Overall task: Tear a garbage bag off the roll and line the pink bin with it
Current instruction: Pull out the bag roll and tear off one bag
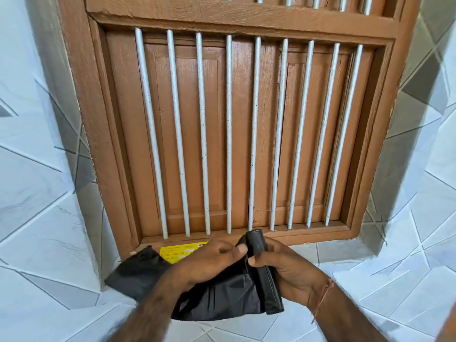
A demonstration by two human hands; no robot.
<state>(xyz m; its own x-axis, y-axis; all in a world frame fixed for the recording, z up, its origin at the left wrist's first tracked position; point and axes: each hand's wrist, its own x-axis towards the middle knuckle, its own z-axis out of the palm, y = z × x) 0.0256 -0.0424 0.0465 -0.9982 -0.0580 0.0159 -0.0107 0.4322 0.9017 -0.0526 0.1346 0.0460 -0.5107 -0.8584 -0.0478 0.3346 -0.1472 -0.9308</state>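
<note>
A black roll of garbage bags (266, 272) stands roughly upright in my right hand (291, 270), whose fingers wrap around it. A loose black garbage bag (222, 297) unrolls from it to the left and spreads over the window sill toward the lower left. My left hand (212, 260) pinches the bag's upper edge right beside the roll. The pink bin is not in view.
Directly ahead is a brown wooden window (237, 134) with shut shutters and white vertical bars (228, 134). A yellow label (182, 250) lies on the sill behind my left hand. White tiled walls (37, 193) with grey lines flank the window.
</note>
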